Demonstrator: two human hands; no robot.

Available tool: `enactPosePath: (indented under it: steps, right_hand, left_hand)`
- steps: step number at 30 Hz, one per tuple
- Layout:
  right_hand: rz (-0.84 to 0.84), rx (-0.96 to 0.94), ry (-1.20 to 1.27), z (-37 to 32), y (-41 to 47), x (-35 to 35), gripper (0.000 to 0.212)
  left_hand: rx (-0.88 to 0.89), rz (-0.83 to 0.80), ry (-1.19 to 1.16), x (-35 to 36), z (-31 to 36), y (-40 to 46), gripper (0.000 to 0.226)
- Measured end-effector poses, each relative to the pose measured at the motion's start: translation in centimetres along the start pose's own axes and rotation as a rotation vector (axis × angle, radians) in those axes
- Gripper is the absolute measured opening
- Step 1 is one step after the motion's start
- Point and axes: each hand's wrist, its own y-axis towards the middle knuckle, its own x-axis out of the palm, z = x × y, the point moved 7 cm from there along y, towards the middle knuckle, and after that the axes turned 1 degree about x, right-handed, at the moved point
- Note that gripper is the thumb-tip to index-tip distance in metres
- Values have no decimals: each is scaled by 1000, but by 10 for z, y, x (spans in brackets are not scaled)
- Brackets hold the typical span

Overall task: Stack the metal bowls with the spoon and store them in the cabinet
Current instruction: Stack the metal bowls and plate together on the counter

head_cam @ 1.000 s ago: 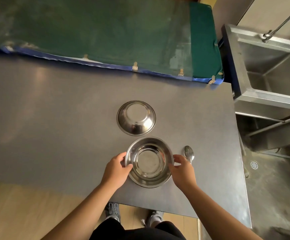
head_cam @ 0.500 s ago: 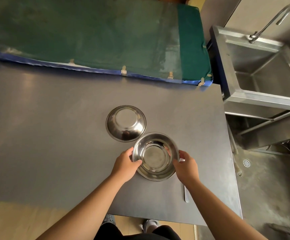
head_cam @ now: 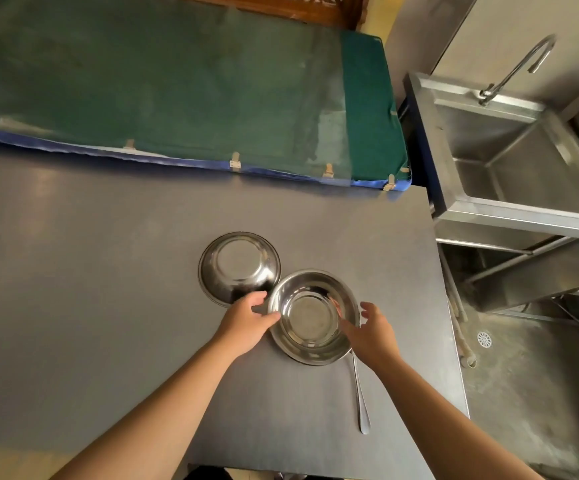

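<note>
Upright bowl empty, left hand gripping rim, right hand fingers seemingly open, inverted bowl beside.

a big grey surface fills the middle and shines a little in the light. behind it lies a green mat with a blue edge. on the right stands a metal sink with a bent tap. below the sink, the grey floor has a small round drain.

upright bowl btwn L hand & R hand | inverted bowl beside | spoon on table
</note>
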Motion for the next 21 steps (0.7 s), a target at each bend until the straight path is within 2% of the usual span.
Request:
enactPosePath:
  steps: [2,5,8,12,17,19,21]
  right_hand:
    - [8,-40,-27,-17,8,-5,76]
    - [-18,-141,-61,-58,24,-6,71]
    - [-83,-232,-79,-105,42,5,69]
    - [-175,-293,-127,-157,64,28,75]
    - [-326,-192,-82,-183,90,65,80]
    - [-345,-106,-10,-183,97,75,69]
    - [-360,-19,44,-183,101,85,48]
  left_hand:
    - [7,69,2,-23,1,3,60]
    - [-11,204,-2,-66,-1,11,55]
    - [-69,314,-10,-103,-10,24,69]
    - [-173,306,-50,-128,-23,48,98]
    - [-294,240,-210,-133,-33,67,122]
    - [-335,207,-309,-127,-34,70,120]
    - [-364,199,-391,-123,-40,75,109]
